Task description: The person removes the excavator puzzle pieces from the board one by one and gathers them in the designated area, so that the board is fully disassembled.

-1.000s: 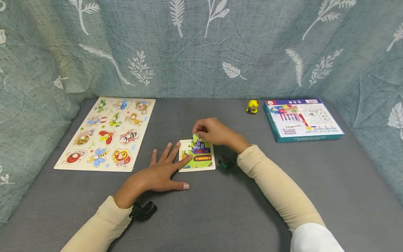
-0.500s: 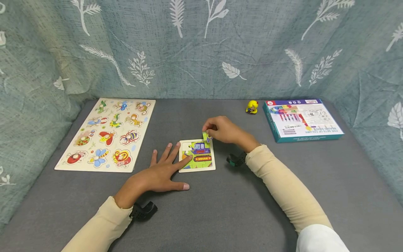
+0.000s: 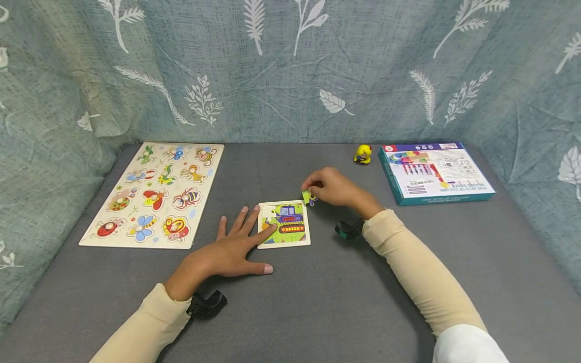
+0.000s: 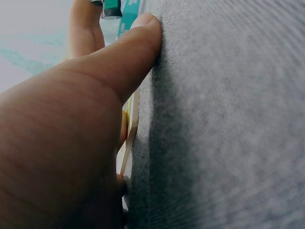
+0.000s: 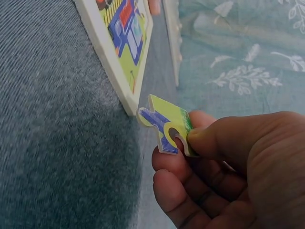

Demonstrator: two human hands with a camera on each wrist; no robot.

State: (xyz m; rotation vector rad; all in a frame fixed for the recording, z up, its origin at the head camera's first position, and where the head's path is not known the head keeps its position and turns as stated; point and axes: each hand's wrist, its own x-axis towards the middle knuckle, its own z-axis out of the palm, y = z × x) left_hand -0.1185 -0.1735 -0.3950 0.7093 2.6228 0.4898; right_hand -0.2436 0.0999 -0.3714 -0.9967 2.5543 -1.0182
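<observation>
Between thumb and fingers my right hand (image 3: 333, 187) pinches a green and blue jigsaw piece (image 5: 167, 125), seen large in the right wrist view. The piece is off the table, just past the upper right corner of a small framed jigsaw puzzle (image 3: 306, 222). A purple vehicle with an orange track is pictured in that puzzle, and a pale gap shows at its upper left. My left hand (image 3: 229, 252) lies spread on the table, its index finger resting on the puzzle's left side. The left wrist view shows mostly the left thumb (image 4: 128, 52) against the grey cloth.
A large wooden board with insect pictures (image 3: 165, 196) lies at the left. At the back right stand a small yellow-haired figure (image 3: 363, 154) and a teal-edged box (image 3: 438, 174). A patterned curtain (image 3: 290, 75) hangs behind the grey table (image 3: 317, 312).
My right hand has moved right, carrying the jigsaw piece from above the puzzle's top edge to beyond its upper right corner. The left hand has stayed in place.
</observation>
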